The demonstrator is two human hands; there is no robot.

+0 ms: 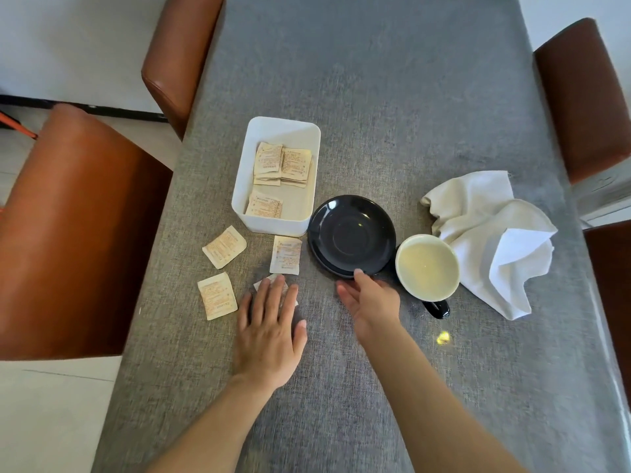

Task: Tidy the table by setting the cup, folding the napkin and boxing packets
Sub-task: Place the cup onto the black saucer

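A black saucer (351, 235) lies mid-table. To its right stands a black cup (427, 266) with a cream inside, and past that a crumpled white napkin (491, 233). A white box (276, 172) left of the saucer holds several beige packets. Three loose packets lie in front of the box: one packet (224, 246) at the left, a second packet (217, 295) below it, a third packet (286, 255) near the saucer. My left hand (269, 332) lies flat, its fingers resting on another packet (269, 279) that is mostly hidden. My right hand (370, 300) touches the saucer's near rim with relaxed fingers.
The grey cloth-covered table (375, 114) stretches away from me. Brown leather chairs stand at the left (75, 233), far left (181, 56) and right (584, 97). A small yellow light spot (443, 337) lies near the cup handle.
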